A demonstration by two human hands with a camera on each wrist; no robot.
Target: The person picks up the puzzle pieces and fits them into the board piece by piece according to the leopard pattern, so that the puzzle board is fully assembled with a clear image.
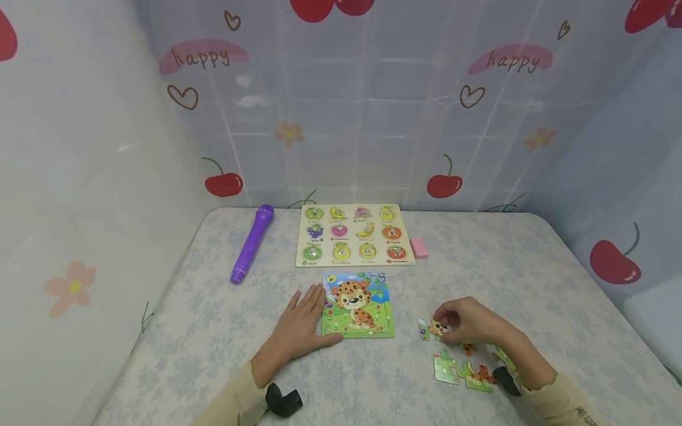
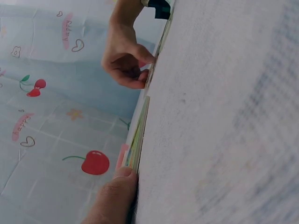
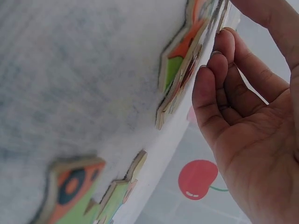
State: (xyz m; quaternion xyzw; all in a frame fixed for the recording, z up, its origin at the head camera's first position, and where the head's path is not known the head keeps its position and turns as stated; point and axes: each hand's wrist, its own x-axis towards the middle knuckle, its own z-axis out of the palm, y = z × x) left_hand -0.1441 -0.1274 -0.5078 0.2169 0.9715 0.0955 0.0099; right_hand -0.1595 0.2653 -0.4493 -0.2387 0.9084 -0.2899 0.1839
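A square leopard puzzle (image 1: 334, 322) lies on the table in the head view. My left hand (image 1: 300, 322) rests beside it, fingers straight along its left edge and thumb at its lower edge. The left wrist view shows that thumb (image 2: 113, 198) against the board's side. To the right, my right hand (image 1: 471, 322) pinches a small puzzle piece (image 1: 437, 327) with part of the leopard's face, low over the table. Fingers partly cover it. Loose pieces lie about this hand: a green one (image 1: 444, 368) and a leopard-spotted one (image 1: 482, 378). Another piece (image 3: 77, 184) shows in the right wrist view.
Behind the puzzle lies a wooden fruit peg board (image 1: 351, 263), with a pink block (image 1: 419, 247) at its right side. A purple toy microphone (image 1: 253, 244) lies at the back left. Printed curtains stand around the table (image 1: 176, 349).
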